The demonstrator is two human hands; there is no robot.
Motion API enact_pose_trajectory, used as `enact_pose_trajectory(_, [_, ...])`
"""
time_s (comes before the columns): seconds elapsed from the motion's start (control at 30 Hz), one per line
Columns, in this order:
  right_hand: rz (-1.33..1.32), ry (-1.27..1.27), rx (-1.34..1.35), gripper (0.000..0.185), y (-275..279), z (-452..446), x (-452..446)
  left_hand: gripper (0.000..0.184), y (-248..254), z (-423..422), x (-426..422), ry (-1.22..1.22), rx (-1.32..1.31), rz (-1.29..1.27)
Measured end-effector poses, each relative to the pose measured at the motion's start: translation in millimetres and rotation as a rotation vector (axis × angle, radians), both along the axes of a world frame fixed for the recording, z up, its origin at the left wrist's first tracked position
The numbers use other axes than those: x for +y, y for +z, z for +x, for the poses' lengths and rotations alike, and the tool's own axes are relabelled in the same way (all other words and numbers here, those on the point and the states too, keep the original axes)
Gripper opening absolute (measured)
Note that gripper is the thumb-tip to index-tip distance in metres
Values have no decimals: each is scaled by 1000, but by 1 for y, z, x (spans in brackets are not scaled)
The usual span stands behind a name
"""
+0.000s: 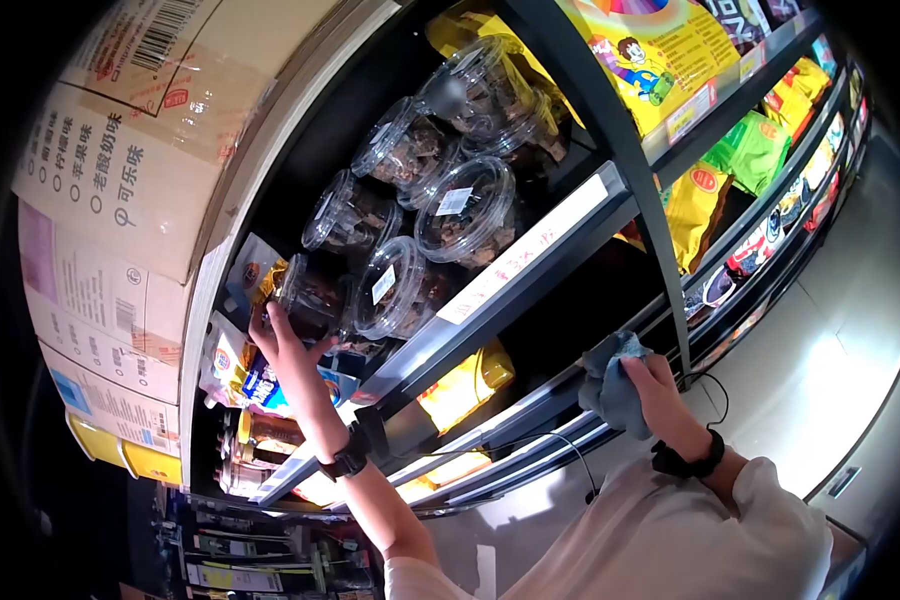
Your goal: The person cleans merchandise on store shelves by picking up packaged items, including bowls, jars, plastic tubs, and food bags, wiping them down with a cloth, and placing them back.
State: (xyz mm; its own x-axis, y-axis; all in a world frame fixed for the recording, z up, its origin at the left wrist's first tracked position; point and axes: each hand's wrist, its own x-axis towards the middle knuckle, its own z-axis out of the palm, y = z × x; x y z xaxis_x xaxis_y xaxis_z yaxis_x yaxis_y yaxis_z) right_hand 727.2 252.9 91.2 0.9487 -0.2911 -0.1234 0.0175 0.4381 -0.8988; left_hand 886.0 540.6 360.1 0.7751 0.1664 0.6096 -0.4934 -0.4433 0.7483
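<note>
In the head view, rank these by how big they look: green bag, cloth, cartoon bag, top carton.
Largest to smallest:
1. Top carton
2. Cartoon bag, cut off by the frame
3. Cloth and green bag: too alike to rank; the bag is partly covered and looks farther away.

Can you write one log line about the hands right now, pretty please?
left hand: at clear jar | right hand: holding grey cloth | other jars: on shelf
</note>
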Motion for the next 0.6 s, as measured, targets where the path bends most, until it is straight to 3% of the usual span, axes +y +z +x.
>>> enact_pose_trajectory(0.17, [93, 98, -1, 32, -3, -6, -3, 65, -8, -23, -18, 60, 44, 203])
enact_pose_trajectory(0.3, [2, 145, -38, 32, 5, -17, -16, 62, -41, -62, -31, 175, -118, 96])
enact_pose_trajectory(0.37, [88, 126, -232, 35, 0, -20, -15, 55, -61, -81, -42, 185, -311, 60])
enact_pose_trajectory(0.4, [96, 95, -221, 35, -9, -22, -17, 51, -72, -97, -58, 193, -415, 49])
enact_pose_trajectory(0.47, [284, 249, -71, 38, -35, -26, -23, 43, -117, -116, -74, 174, -323, -88])
enact_pose_trajectory(0.5, [340, 238, -95, 41, -41, -26, -23, 40, -138, -121, -83, -381, -415, -122])
enact_pose_trajectory(0.53, [340, 210, -97, 41, -38, -29, -22, 32, -161, -118, -80, -742, -242, 6])
enact_pose_trajectory(0.6, [539, 162, -122, 41, -27, -36, -21, 37, -173, -149, -130, -765, 317, 188])
